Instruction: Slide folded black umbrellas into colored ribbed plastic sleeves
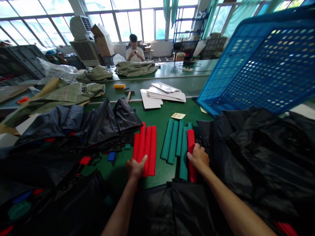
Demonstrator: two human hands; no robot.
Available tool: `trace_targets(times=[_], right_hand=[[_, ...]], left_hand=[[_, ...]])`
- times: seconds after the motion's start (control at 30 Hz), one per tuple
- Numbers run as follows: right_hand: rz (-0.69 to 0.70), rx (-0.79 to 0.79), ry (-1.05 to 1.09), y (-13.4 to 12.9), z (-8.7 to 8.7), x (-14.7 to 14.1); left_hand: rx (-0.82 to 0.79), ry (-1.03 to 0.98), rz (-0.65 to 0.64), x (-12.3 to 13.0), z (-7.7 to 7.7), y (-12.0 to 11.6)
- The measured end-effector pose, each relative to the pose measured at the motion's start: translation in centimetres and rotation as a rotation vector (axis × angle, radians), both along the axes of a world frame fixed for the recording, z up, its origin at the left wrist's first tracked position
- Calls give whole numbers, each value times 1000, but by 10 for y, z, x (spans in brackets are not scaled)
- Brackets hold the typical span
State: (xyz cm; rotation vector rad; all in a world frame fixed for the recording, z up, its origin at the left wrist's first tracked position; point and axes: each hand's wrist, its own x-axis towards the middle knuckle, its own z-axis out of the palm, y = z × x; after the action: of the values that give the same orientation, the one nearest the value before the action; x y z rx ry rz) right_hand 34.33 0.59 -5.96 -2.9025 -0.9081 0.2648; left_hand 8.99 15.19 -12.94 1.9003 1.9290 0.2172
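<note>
Red sticks [147,144] lie side by side at 1 o'clock from the left hand [135,167], which touches their near ends; whether it grips them I cannot tell. At 4 o'clock, the right hand [199,158] closes round another red stick [191,139], green sticks [173,141] at its 9 o'clock.

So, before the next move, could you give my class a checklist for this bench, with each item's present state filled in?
1. Grip of the right hand on the single red ribbed rod: ok.
2. Grip of the left hand closed around the cluster of red ribbed rods: cannot tell, fingers partly hidden.
3. All reds apart from the green ribbed rods: not ok, one red sits right beside them.
4. Blue perforated plastic basket clear of both hands: ok.
5. Small cream paper note readable: not ok, writing too small.
</note>
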Motion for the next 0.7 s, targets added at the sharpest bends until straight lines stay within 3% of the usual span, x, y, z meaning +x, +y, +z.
trace_targets(times=[0.2, 0.27, 0.33, 0.53, 0.7], right_hand=[[-64, 223, -90, 27, 48, 27], [-55, 249, -119, 40, 54, 27], [-40, 212, -143, 50, 45, 22], [32, 32, -46, 56, -8, 5], [6, 14, 29, 65, -10, -3]], left_hand=[[119, 53, 9, 9, -2, -9], [145, 47, 5, 9, -2, -10], [172, 49, -11, 9, -2, -10], [246, 66, -42, 7, -8, -10], [315, 80, -55, 6, -15, -10]])
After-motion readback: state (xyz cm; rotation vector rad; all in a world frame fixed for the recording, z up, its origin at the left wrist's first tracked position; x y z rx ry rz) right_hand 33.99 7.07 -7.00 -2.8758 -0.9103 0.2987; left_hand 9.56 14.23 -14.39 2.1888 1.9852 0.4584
